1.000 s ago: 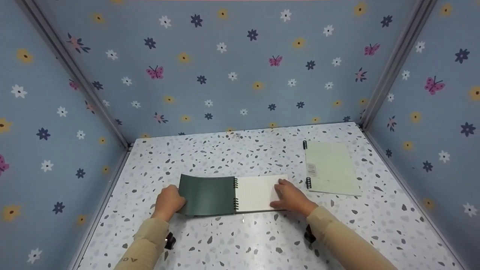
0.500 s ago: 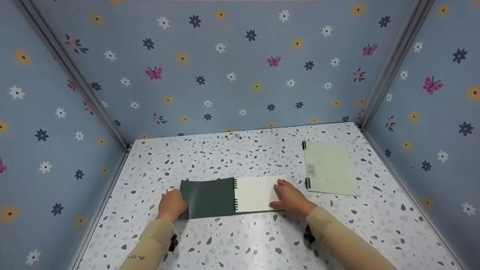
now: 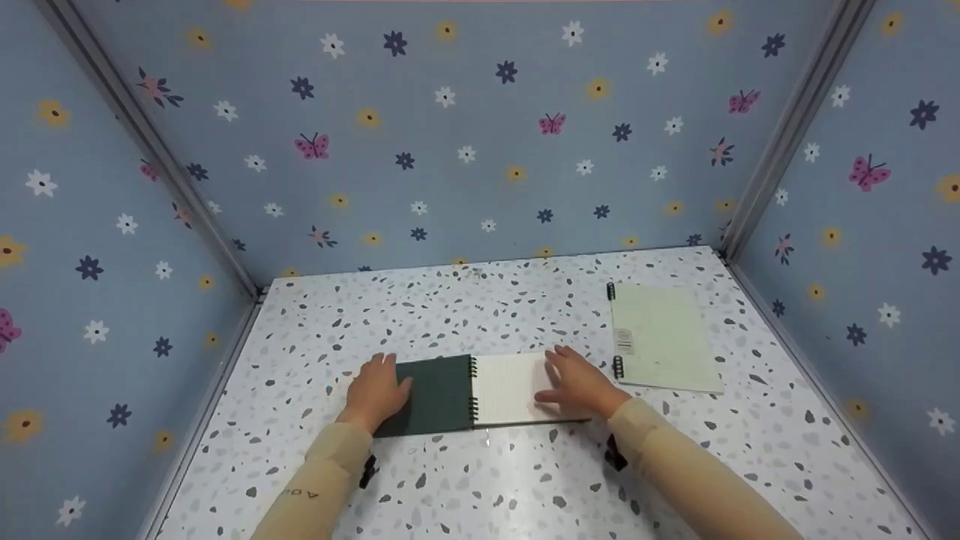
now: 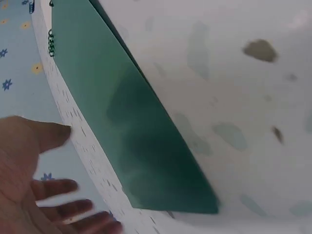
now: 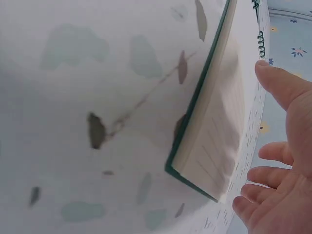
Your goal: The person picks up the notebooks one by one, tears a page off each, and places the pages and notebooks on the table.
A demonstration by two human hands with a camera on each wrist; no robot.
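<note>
A spiral notebook lies spread on the table, its dark green cover (image 3: 439, 395) to the left and lined white pages (image 3: 506, 386) to the right of the black coil (image 3: 473, 367). My left hand (image 3: 373, 391) is over the cover's outer end, fingers spread and holding nothing. In the left wrist view, those fingers (image 4: 58, 187) appear apart from the green cover (image 4: 122, 117). My right hand (image 3: 577, 382) hovers at the outer end of the pages, thumb and fingers apart. The right wrist view has its fingers (image 5: 265, 178) relaxed beside the page block (image 5: 214, 141).
A pale green spiral notebook (image 3: 664, 337) with a small label lies closed at the right of the speckled table (image 3: 487, 487). Flower-patterned panels (image 3: 480, 135) rise at the back and both sides, joined by grey metal posts (image 3: 795, 120).
My left hand has let go of the cover's edge, opened and moved right over it. The cover, bowed up earlier, now lies flatter. The right hand has lifted its fingers slightly from the pages.
</note>
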